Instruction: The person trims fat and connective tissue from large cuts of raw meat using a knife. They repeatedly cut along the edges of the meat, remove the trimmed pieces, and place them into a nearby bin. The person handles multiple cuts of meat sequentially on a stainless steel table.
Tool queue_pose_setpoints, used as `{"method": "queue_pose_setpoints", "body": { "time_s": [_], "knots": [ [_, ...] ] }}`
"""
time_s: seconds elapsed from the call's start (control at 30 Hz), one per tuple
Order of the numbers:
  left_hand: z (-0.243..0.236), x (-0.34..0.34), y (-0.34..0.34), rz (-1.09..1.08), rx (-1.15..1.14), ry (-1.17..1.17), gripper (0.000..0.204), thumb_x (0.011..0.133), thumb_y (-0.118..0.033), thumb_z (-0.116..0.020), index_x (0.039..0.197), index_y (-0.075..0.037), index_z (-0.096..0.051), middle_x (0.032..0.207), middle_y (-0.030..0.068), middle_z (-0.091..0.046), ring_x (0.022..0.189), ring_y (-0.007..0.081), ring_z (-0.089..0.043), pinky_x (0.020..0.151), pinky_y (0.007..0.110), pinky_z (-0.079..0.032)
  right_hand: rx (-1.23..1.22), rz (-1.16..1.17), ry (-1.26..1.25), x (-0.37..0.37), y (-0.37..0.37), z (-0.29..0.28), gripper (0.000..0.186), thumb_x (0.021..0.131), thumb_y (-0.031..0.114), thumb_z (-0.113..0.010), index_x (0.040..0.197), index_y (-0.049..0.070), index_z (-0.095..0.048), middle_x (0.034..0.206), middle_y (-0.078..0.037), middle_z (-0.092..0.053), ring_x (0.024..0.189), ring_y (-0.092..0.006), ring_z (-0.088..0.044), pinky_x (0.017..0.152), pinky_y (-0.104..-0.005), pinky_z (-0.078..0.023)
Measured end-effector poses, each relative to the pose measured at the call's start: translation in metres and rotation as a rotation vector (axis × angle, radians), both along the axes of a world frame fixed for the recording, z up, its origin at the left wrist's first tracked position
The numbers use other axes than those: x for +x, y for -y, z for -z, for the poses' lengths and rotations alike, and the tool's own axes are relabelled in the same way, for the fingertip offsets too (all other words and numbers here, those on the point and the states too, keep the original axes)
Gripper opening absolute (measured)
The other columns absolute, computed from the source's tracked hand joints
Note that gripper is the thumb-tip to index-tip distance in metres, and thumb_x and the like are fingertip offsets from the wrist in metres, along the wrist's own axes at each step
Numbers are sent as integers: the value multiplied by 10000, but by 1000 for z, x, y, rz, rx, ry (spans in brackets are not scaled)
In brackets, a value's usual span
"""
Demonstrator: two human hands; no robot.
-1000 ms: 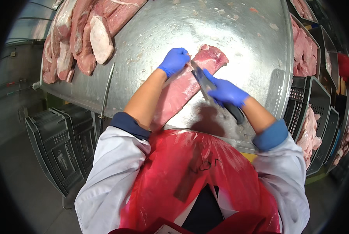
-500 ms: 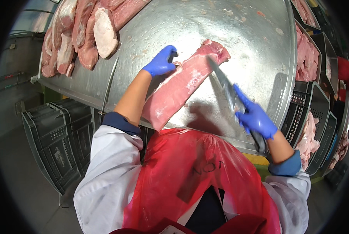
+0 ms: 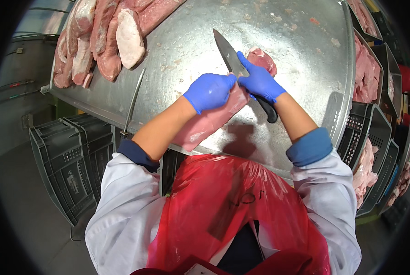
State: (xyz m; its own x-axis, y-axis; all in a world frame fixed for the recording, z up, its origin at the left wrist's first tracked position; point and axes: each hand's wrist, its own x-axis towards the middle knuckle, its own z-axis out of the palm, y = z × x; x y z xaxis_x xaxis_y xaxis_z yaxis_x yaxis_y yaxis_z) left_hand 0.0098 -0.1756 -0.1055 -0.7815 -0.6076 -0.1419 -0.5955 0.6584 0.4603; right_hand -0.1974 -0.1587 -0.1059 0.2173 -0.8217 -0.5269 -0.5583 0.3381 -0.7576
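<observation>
A long pink pork loin [image 3: 208,123] lies slantwise on the metal table in front of me, its far end showing beyond my hands. My left hand [image 3: 210,93], in a blue glove, is closed, its fingertips pinching at the loin's upper side. A small pink bit shows at those fingertips. My right hand [image 3: 263,83], also gloved in blue, grips a knife [image 3: 228,52] with a broad blade and black handle. The blade points away and to the left, above the loin. Both hands nearly touch, and they hide the middle of the meat.
Several pieces of meat [image 3: 108,54] are piled at the table's far left. A sharpening steel [image 3: 134,98] rests over the left edge of the metal table [image 3: 182,46]. Dark crates [image 3: 72,160] stand at lower left. Crates on the right hold meat [image 3: 366,73] and pale trimmings [image 3: 364,172].
My right hand has moved up and left with the knife, beside my left hand. The blade has lifted off the loin. My left hand has shifted right and closed over the meat.
</observation>
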Motion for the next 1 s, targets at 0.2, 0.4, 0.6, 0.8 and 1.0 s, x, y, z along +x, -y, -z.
{"method": "queue_pose_setpoints", "body": {
  "time_s": [0.2,0.4,0.6,0.8,1.0],
  "knots": [
    [-19,-6,-4,-5,43,92,181,912,-179,-516,986,-49,-618,823,215,-676,752,416,-669,681,502,-537,308,-201,22,-38,-69,-81,776,949,232,-536,1613,262,-138,828,-224,-673,642,-299,-659,715,-408,-550],
    [-27,-15,6,105,-35,138,181,888,-191,-538,964,-63,-641,830,200,-679,779,406,-676,680,498,-538,80,-162,76,-21,-67,-24,794,920,127,-542,1609,298,-186,813,-191,-665,631,-276,-645,684,-409,-549],
    [-34,-17,16,204,-6,207,160,855,-184,-581,959,-74,-632,821,184,-679,773,394,-674,674,488,-531,-242,-175,167,-19,-90,20,768,935,110,-551,1611,257,-217,865,-102,-673,664,-190,-607,696,-321,-534],
    [-54,-14,26,206,-25,243,173,816,-156,-618,965,-68,-625,830,183,-679,780,402,-667,681,487,-523,-77,-174,254,-11,-113,-5,757,915,184,-543,1597,192,-215,1020,-290,-675,928,-401,-688,885,-435,-513],
    [-69,-15,18,206,-24,217,185,781,-163,-646,941,-72,-631,804,188,-673,764,403,-662,681,496,-519,13,-199,152,19,-82,12,836,900,81,-596,1610,253,-191,899,-186,-677,774,-303,-662,754,-414,-525]
  ]
}}
